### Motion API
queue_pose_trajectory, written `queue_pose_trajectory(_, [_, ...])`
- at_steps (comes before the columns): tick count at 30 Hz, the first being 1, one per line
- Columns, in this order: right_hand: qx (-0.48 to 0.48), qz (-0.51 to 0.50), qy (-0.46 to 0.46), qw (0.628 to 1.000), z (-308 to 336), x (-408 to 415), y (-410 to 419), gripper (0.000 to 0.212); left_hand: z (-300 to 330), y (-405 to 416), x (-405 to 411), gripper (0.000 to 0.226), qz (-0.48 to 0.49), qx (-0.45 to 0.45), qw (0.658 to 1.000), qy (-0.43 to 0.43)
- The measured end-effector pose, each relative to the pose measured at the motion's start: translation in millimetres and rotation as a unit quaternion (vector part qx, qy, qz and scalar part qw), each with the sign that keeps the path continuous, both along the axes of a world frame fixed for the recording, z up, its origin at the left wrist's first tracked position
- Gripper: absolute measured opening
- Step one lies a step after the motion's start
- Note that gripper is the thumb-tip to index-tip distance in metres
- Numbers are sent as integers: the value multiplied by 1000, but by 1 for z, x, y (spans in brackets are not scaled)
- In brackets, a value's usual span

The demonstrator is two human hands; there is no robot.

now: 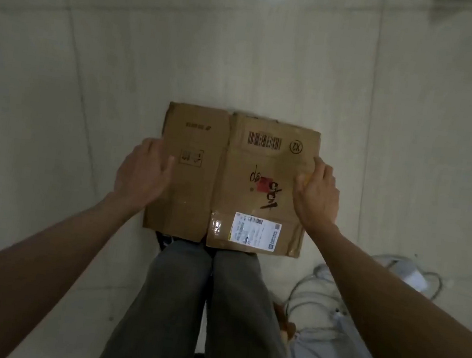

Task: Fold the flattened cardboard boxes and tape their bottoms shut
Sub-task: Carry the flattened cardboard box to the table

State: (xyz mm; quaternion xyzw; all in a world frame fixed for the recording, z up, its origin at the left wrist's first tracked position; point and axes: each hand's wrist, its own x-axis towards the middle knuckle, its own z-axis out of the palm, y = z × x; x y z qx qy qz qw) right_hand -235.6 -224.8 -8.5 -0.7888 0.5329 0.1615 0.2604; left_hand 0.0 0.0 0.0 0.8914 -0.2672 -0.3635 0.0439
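Head view: a flattened cardboard box (230, 178) is held out in front of the person, above their legs (201, 302), between both hands. The left hand (143, 172) grips its left edge, thumb lying on the facing panel, the other fingers wrapped behind and hidden. The right hand (317, 196) grips the right edge likewise, thumb on the front. A white shipping label (255, 229) sits on the box's lower right panel. Grey cables (331, 291) lie on the floor at lower right.
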Motion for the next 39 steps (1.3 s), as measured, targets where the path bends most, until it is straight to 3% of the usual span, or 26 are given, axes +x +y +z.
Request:
queue_pose_trajectory(9, [50,-97,7,994,-98,-54,21,50,-99,31,-24,65,111,43,992,36])
queue_pose_trajectory(13, [112,-207,-82,968,-115,-62,32,59,-111,38,-32,68,155,0,987,32])
queue_pose_trajectory(17, [125,-272,-102,949,-118,-67,36,65,-113,36,-33,71,233,-25,971,53])
queue_pose_trajectory(22, [159,-299,-120,933,-105,-70,37,74,-103,43,-23,73,256,-54,962,77])
queue_pose_trajectory(30, [187,-300,-164,921,-17,-43,18,73,-11,36,-6,73,287,-93,948,103])
queue_pose_trajectory(39, [150,-274,-225,923,186,16,-30,67,203,7,40,71,311,-149,937,60])
